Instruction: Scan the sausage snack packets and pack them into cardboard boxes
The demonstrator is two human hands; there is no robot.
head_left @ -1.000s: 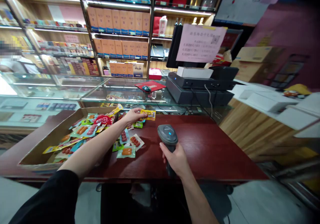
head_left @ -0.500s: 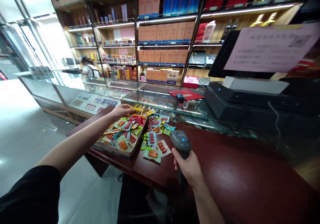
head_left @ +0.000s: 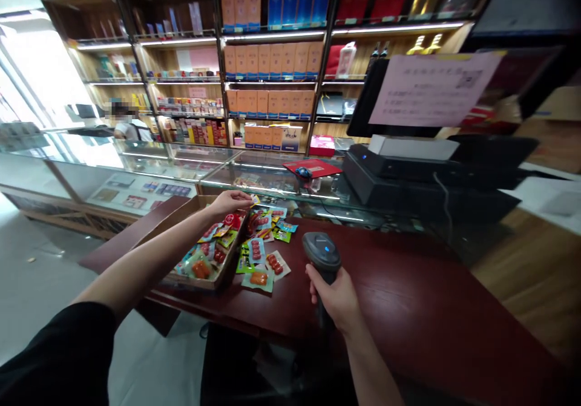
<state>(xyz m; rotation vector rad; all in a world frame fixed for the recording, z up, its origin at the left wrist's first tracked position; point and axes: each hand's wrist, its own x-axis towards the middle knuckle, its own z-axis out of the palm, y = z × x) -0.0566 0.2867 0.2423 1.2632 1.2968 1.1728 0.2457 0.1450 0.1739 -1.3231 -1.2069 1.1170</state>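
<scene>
Scanner in right hand, small packet in left, dark red table

Near edge: grey floor (head_left: pixel 154 363), then glossy reddish-brown table (head_left: pixel 408 309). Shallow cardboard box (head_left: pixel 212 284) on its left part, filled with mixed snack packets. Loose packets (head_left: pixel 256 252) in a pile on the table just right of the box. Beyond the table, glass counter (head_left: pixel 222 173) with red mouse pad (head_left: pixel 324 167) and mouse (head_left: pixel 303 172) on top. To the right, dark monitor (head_left: pixel 365 97) with pink paper sheet (head_left: pixel 431 91), print blurred. At the back, lit shelves (head_left: pixel 175 6) with rows of boxes; another person (head_left: pixel 136 132) at far left behind the counter.

Scanner (head_left: pixel 321 252): dark grey, head up, handle down, small blue light on, right of the loose packets; can't tell if the handle's end touches the table. Held packet (head_left: pixel 255 200): only a yellow-and-white bit shows past the fingertips, over the box's far right corner. Loose ones: clear-windowed, reddish and orange pieces inside, some green wrappers.

Right hand (head_left: pixel 338 300): wrapped around the scanner handle, thumb up along its near side. Left hand (head_left: pixel 231 201): narrow pinch, thumb and fingers on the packet.
</scene>
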